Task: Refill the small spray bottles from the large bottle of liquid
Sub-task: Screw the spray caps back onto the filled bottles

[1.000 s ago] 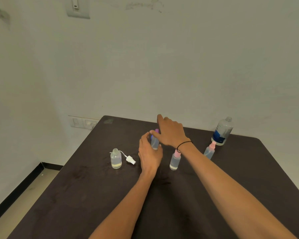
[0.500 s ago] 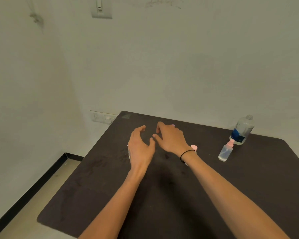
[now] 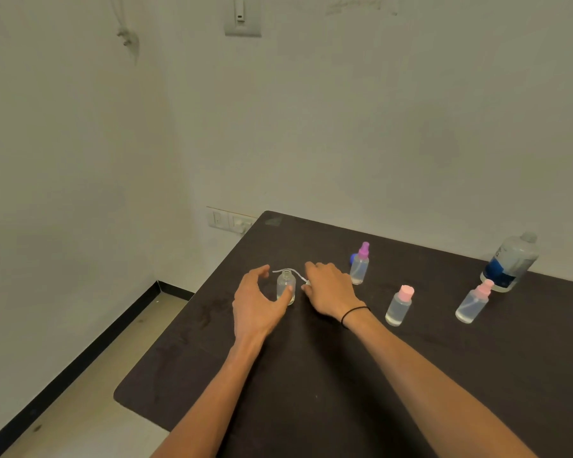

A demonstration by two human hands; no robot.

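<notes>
A small uncapped clear bottle (image 3: 285, 285) with a little liquid stands on the dark table (image 3: 311, 385). My left hand (image 3: 255, 305) curls round it, the thumb against its front and the fingers curved behind its left side. My right hand (image 3: 328, 289) pinches the white spray head (image 3: 307, 282), whose thin tube (image 3: 288, 270) arcs over the bottle's mouth. To the right stand a purple-topped spray bottle (image 3: 359, 269), a pink-capped bottle (image 3: 399, 307) and a pink-topped spray bottle (image 3: 472, 305). The large bottle (image 3: 513, 259) with a blue label stands at the far right by the wall.
The table's left edge (image 3: 186, 312) drops to a beige floor (image 3: 90, 408). A wall socket (image 3: 230, 221) sits just beyond the table's far left corner. A black band (image 3: 353, 314) circles my right wrist.
Both hands have left the purple-topped bottle and moved left to the uncapped bottle. My right hand has taken the spray head off the table. The view has swung left.
</notes>
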